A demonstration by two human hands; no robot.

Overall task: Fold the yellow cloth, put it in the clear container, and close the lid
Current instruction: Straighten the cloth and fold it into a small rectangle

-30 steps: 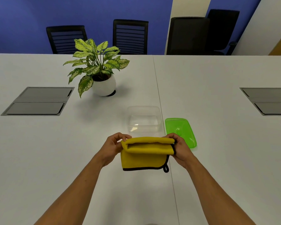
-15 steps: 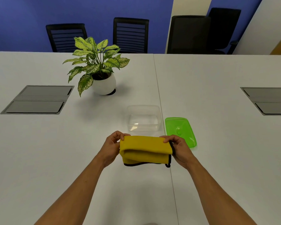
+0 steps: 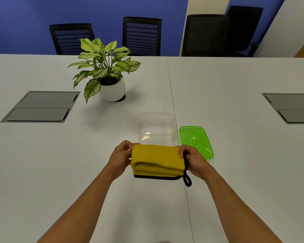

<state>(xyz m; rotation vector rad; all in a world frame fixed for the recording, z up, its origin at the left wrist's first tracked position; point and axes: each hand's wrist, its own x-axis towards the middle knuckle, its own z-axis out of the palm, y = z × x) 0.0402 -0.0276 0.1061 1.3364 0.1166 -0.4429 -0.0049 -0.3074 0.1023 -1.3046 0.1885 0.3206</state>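
On the white table (image 3: 60, 163), both hands' fingers (image 3: 128, 146) pinch the folded yellow cloth (image 3: 156, 158) before the clear container (image 3: 155, 127).

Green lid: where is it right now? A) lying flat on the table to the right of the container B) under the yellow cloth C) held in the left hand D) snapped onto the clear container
A. The green lid lies flat on the table just right of the open, empty clear container, while the left hand and right hand hold the folded yellow cloth.
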